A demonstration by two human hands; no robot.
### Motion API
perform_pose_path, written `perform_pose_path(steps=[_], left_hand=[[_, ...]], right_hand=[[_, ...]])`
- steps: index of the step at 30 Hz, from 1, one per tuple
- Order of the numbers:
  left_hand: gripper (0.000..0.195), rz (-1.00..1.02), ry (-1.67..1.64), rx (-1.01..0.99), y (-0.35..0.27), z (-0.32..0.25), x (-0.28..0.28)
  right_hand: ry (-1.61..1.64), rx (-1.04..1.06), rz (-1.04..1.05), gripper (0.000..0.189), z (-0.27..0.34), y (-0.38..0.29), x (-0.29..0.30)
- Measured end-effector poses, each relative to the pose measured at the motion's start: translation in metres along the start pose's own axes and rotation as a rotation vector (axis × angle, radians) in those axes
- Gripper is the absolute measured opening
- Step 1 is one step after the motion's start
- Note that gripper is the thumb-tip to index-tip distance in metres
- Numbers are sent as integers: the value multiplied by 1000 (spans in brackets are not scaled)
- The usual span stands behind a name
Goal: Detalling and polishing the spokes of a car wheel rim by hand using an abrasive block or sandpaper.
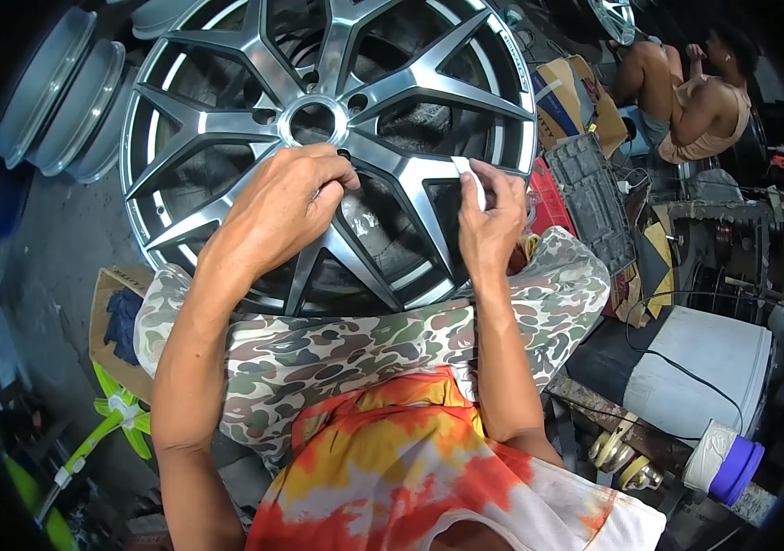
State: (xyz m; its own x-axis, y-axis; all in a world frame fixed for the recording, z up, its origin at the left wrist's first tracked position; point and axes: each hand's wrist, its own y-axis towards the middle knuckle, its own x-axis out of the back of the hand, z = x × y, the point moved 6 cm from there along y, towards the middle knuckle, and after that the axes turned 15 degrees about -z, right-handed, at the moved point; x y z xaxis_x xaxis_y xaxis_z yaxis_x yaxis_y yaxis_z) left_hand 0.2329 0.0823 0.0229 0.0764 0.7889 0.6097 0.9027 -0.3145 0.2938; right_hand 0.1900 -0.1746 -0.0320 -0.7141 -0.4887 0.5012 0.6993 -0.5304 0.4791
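Observation:
A large alloy car wheel rim (421, 71) with black and polished split spokes lies face up in front of me, against my knees. My left hand (288, 200) rests over the spokes just below the centre bore, fingers curled down; whether something is under the fingertips is hidden. In my right hand (494, 206), between thumb and fingers, is a small white strip (469, 180), perhaps folded paper or tape. The strip sits at the outer part of a spoke, near the right side of the rim. Dark wheel barrel shows between the spokes.
Several bare wheel rims (47, 89) stand at the upper left. A cardboard box (106, 310) with dark cloth is by my left knee. At right are a black tool case (588, 200), a red case (549, 200) and a white container (705, 358). A co-worker (702, 110) sits beyond.

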Motion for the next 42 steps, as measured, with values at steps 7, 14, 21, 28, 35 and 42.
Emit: perform_pose_path(steps=[7, 14, 21, 28, 35, 42], left_hand=[[23, -42, -11, -26, -1, 1, 6], [23, -45, -31, -21, -2, -1, 11], [21, -101, -38, -53, -7, 2, 25], [21, -78, -10, -9, -6, 8, 23], [24, -91, 80, 12, -8, 26, 19], [29, -29, 111, 78, -5, 24, 14]], right_hand=[[-63, -44, -43, 19, -13, 2, 13], [-12, 31, -7, 20, 7, -7, -6], [-56, 11, -16, 19, 2, -2, -1], [67, 18, 68, 20, 18, -15, -24], [15, -8, 64, 20, 2, 6, 9], [203, -239, 27, 22, -65, 66, 86]])
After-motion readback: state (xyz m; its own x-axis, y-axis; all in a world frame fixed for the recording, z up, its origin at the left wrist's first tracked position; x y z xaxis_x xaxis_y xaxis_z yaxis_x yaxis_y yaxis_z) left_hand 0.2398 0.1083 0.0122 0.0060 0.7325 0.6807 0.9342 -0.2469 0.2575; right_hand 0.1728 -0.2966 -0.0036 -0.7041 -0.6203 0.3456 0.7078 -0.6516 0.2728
